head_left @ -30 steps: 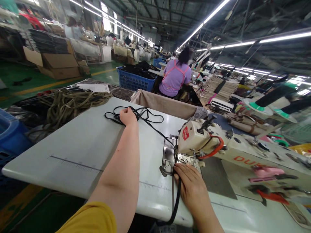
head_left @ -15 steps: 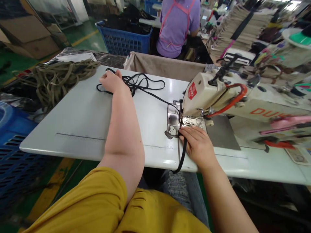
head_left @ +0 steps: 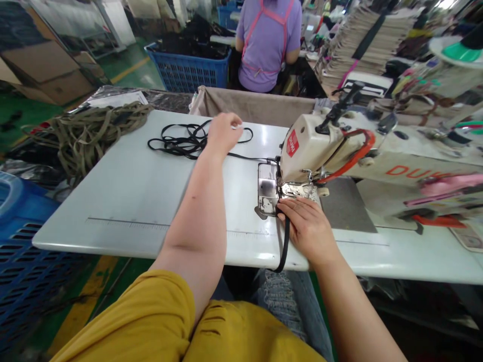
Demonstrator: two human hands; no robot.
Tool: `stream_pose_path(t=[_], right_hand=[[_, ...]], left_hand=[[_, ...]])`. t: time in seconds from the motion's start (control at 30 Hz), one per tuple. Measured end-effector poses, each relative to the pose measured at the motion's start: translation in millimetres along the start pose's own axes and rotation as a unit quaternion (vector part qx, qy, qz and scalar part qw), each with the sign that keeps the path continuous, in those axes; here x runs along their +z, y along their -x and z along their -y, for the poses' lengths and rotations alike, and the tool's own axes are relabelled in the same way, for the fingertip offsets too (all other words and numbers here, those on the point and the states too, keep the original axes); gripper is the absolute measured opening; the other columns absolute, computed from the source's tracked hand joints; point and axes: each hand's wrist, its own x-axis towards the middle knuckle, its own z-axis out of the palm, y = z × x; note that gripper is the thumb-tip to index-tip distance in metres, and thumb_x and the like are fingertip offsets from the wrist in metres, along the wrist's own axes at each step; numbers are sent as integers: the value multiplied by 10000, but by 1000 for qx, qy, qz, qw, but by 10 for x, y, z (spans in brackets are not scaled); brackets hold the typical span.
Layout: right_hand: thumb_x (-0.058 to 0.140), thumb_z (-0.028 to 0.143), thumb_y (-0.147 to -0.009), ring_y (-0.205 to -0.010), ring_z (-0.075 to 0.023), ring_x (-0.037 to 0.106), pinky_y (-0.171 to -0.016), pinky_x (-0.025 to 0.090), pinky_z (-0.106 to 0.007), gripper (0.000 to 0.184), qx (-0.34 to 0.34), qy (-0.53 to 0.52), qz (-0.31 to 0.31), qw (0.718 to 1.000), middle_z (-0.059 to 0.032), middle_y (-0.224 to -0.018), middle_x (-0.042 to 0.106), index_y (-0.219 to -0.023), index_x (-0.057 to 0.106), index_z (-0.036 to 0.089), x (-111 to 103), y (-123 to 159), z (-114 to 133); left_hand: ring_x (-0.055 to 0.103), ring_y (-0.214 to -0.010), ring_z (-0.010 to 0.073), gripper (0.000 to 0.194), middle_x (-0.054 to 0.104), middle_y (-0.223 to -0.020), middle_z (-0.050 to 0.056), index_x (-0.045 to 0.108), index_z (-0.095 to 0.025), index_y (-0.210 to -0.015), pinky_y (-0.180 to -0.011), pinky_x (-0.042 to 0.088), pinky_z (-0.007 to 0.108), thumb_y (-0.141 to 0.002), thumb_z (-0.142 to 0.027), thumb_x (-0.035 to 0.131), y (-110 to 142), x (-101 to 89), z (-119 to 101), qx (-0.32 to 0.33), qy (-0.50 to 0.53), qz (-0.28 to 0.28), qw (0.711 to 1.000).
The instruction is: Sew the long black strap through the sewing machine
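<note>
Swung rightward, the left hand [head_left: 225, 131] (fingers' grip unclear) sits by narrow, black, looping strap [head_left: 285, 246], held under right fingers [head_left: 293, 208].

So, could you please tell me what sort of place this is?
It looks like a sewing workshop, probably a factory floor: there is a cream sewing machine, a narrow black strap leading up to it, and a tangled heap of olive fabric straps.

A long, narrow black fabric strap [head_left: 286, 245] is heaped in loose, overlapping loops near the far edge of the white, smooth-topped table [head_left: 124, 191]. One length is led across a silver metal plate [head_left: 267, 188], then curved down over the table's near edge.
</note>
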Motion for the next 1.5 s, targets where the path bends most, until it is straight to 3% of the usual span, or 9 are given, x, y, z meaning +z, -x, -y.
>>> stream_pose_path(t=[0.03,0.07,0.13,0.2,0.3,0.4,0.73,1.0,1.5], right_hand=[[598,283,-1101,-1179,-235,746,-1177,519,-459,261,-1,0,1,1000,-87,-1265,794,-1289,757,198,-3,-3,1],[593,285,-1104,-1178,-237,746,-1177,519,-461,260,-4,2,0,1000,-89,-1260,795,-1282,757,193,-5,-6,0],[586,285,-1108,-1175,-240,745,-1171,522,-461,257,-9,5,-4,1000,-95,-1257,795,-1268,758,181,-6,-8,-3],[585,282,-1110,-1175,-238,744,-1169,522,-460,256,-12,8,-4,1000,-95,-1267,792,-1270,755,177,-5,-7,-9],[587,279,-1112,-1175,-234,743,-1167,520,-459,256,-13,9,-2,1000,-93,-1280,787,-1280,750,175,-6,-6,-18],[585,277,-1112,-1163,-236,746,-1158,525,-459,253,-16,10,-7,1000,-95,-1272,790,-1273,751,171,-8,-7,-21],[599,282,-1103,-1191,-249,742,-1177,518,-476,250,-9,-3,-2,1000,-94,-1290,784,-1278,751,188,-10,9,-17],[589,279,-1102,-1191,-242,744,-1173,525,-479,274,-7,-3,1,1000,-98,-1291,784,-1313,744,198,-9,7,-19],[609,261,-1095,-1197,-244,739,-1162,534,-476,262,-14,0,-7,1000,-96,-1297,781,-1310,737,184,0,11,-25]], left_hand=[[646,-1190,250,137,687,-1062,58,707,-148,-1007,-1130,452,417,-910,-241,736,46,127,28,44,-55,119,990],[637,-1196,263,259,703,-1105,66,726,-163,-1067,-1140,441,417,-865,-306,803,100,239,43,80,-99,201,971],[617,-1221,292,489,714,-1186,93,728,-178,-1205,-1149,430,418,-799,-408,875,210,401,39,119,-176,309,927],[612,-1219,311,537,721,-1194,115,730,-172,-1237,-1132,439,420,-796,-437,882,292,480,15,126,-227,347,901],[644,-1142,298,272,745,-1105,114,768,-170,-1094,-1055,479,397,-889,-346,799,318,490,8,115,-261,354,891],[664,-1109,285,99,753,-1089,123,763,-170,-990,-1002,491,377,-953,-246,711,272,436,42,93,-275,323,901],[629,-1211,296,169,715,-1254,151,682,-192,-1158,-1032,463,407,-1059,-273,570,150,142,9,-27,-316,125,940],[588,-1246,309,190,711,-1239,146,718,-201,-1058,-1092,423,436,-1046,-229,530,78,-20,89,-40,-302,48,951],[625,-1210,313,153,735,-1149,144,692,-214,-934,-1107,466,479,-995,-217,552,5,-346,198,-128,-205,-129,962]])
